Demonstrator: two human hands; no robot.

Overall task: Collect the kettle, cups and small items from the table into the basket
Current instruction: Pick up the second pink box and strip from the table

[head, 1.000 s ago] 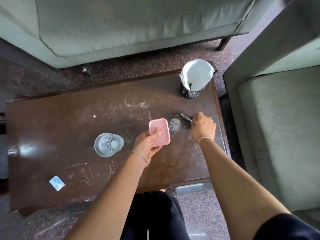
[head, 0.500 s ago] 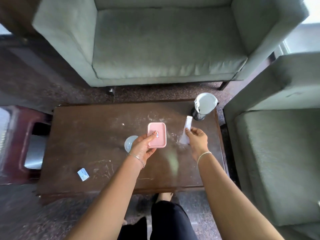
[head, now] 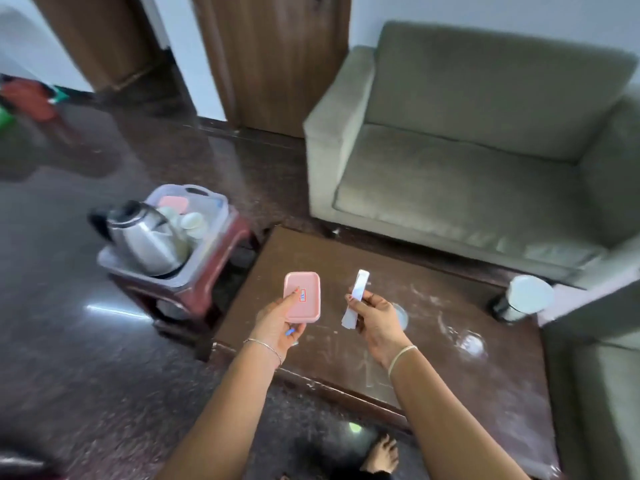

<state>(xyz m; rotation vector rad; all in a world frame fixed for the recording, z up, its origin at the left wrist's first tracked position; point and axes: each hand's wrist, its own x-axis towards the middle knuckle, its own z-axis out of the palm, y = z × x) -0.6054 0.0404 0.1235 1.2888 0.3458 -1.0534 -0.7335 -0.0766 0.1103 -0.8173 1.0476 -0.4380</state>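
Note:
My left hand [head: 277, 322] holds a small pink box [head: 302, 296] above the left end of the brown table [head: 433, 358]. My right hand [head: 375, 318] pinches a thin white sachet [head: 356, 292] upright over the table. To the left, a pale basket [head: 204, 209] rests on a red stool [head: 207, 282]. Inside the basket stand a steel kettle [head: 145, 239], white cups [head: 192, 220] and another pink box [head: 173, 202]. A clear glass [head: 400, 315] shows on the table behind my right hand, and a second glass [head: 465, 337] stands further right.
A black can with a white liner [head: 523, 299] stands at the table's far right corner. A grey-green sofa [head: 467, 161] lies beyond the table, and another seat [head: 602, 375] is on the right. Dark glossy floor [head: 86, 358] spreads to the left. My foot [head: 379, 455] is below.
My view has swung left and up, bringing the basket with the kettle into sight. Both hands have lifted off the table, the right one having picked up the white sachet.

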